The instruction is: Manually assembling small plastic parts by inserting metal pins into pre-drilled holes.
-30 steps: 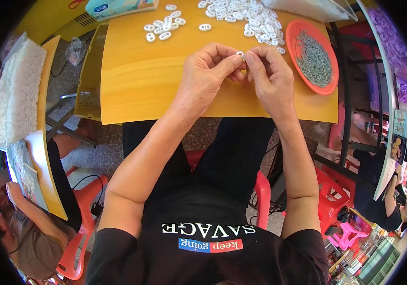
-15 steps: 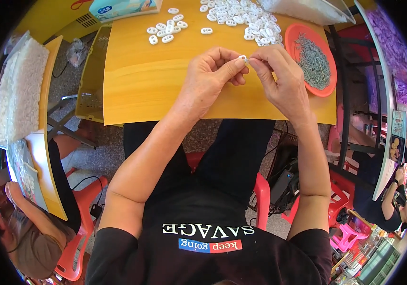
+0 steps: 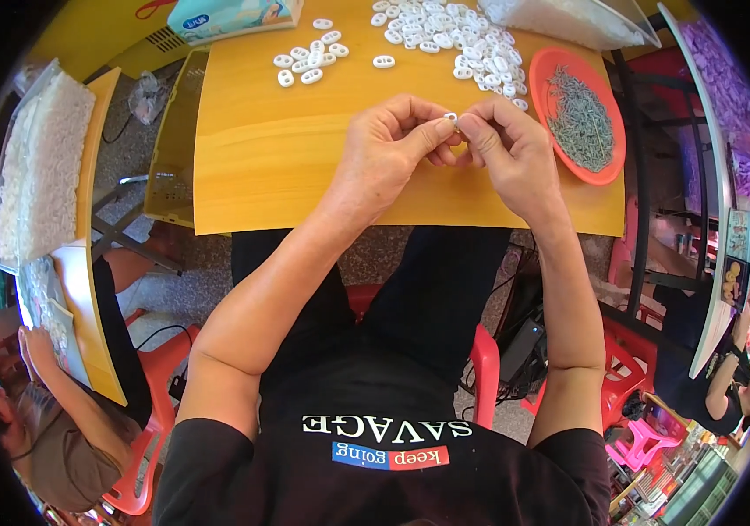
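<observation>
Above the yellow table (image 3: 287,167), my left hand (image 3: 390,145) pinches a small white oval plastic piece (image 3: 451,116) with holes in it. My right hand (image 3: 508,149) closes in on the same piece, thumb and index finger pressed together at its right side; whatever lies between those fingertips is too small to make out. Beyond my hands a big heap of like white oval pieces (image 3: 454,35) is spread out. A smaller cluster of them (image 3: 312,58) lies to the left, with a single piece (image 3: 384,61) between the two groups. Right of my right hand, a red dish (image 3: 603,171) holds many thin metal pins (image 3: 581,118).
A tissue pack (image 3: 226,17) and a clear bin of white pieces (image 3: 568,19) stand at the table's far edge. At left are a yellow crate (image 3: 165,188) and another table with a bag of white parts (image 3: 46,167). People sit at both sides; red chairs (image 3: 169,368) are nearby.
My right hand has moved slightly down and toward my left hand, and its fingers now meet the white piece more closely. The whole view has shifted a little.
</observation>
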The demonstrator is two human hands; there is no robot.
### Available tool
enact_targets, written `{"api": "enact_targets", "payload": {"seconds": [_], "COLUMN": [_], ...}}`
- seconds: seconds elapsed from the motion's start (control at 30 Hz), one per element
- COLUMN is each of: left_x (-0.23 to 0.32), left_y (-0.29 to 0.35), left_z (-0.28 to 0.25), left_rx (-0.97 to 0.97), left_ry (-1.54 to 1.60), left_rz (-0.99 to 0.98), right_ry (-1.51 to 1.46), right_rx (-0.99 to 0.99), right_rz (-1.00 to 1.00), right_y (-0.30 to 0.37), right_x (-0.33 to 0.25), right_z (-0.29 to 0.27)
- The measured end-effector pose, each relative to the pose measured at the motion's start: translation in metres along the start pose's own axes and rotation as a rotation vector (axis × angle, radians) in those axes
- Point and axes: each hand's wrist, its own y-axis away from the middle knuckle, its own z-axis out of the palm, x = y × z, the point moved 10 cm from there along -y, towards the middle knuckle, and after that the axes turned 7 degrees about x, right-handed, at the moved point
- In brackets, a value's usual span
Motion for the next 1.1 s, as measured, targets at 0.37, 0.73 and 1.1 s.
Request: {"api": "enact_targets", "payload": {"seconds": [0.37, 0.73, 1.1], "left_x": [0.003, -0.001, 0.000], "left_y": [0.001, 0.003, 0.001], "left_z": [0.004, 0.004, -0.003], "left_rx": [-0.059, -0.077, -0.020], "left_ry": [0.013, -0.136, 0.026], "left_rz": [-0.014, -0.034, -0.009], "right_ry": [0.287, 0.223, 0.025], "right_rx": [0.015, -0.024, -0.136], "right_rz": [-0.378, -0.224, 0.098], "right_y": [0.003, 0.001, -0.012], "right_x": [-0.042, -0.030, -0.004], "right_z": [-0.005, 0.002, 0.008]}}
